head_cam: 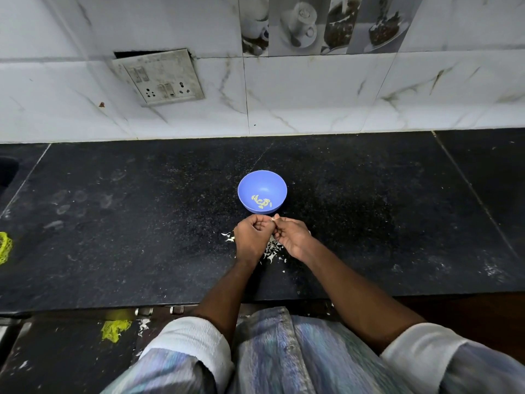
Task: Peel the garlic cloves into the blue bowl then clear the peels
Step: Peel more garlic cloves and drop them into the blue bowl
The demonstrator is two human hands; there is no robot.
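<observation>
We've both grips on one garlic clove [273, 219], left hand [251, 234] & right hand [292, 236] pinching it just before the blue bowl [262, 191]. Risk: clove slips, lands among peels [271, 250].

Both forearms reach forward from rolled-up sleeves and converge just in front of the blue bowl [262, 191]. The left hand [250, 237] is curled into a loose fist, knuckles up. The right hand [292, 234] angles in toward it, its fingers [279, 220] pinching a small pale garlic clove [274, 217] where the two hands meet.
</observation>
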